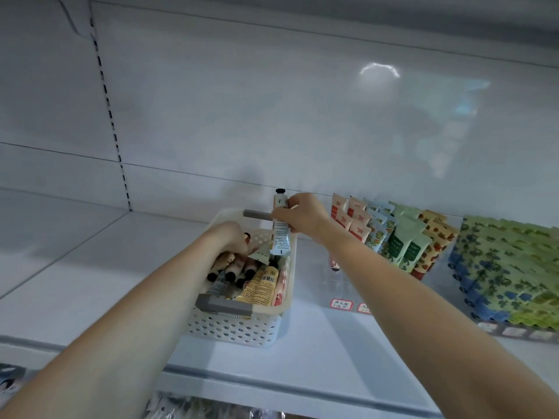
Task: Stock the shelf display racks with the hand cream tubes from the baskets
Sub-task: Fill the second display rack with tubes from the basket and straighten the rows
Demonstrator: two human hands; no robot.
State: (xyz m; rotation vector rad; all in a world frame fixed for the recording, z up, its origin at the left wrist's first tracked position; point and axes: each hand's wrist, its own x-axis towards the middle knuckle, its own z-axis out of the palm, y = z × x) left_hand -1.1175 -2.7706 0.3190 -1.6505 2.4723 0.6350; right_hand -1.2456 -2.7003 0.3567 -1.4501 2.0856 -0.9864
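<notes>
A white perforated plastic basket with grey handles (236, 329) sat at the centre of the frame on a white metal shelf (90, 282). It held a loose heap of small hand cream tubes with black caps (260, 285), lying in yellow, pink and patterned colours.

The person's left hand (231, 238) reached down into the far left part of the basket. Its fingers were bent among the tubes, but whether they had hold of one could not be told.

The right hand (302, 214) was just above the basket's far right corner. Its fingers and thumb were curled round a pale printed tube with a black cap (281, 234), which it held upright, cap at the top and flat crimped end just over the heap.

Right of the basket stood a clear plastic display rack (335, 285). Its right part was filled with upright rows of red, blue-flowered, green and orange tubes (402, 246). Small red-edged price labels (341, 304) lay along its front. At the far right of the frame lay stacked green and blue flowered packets (508, 267).
</notes>
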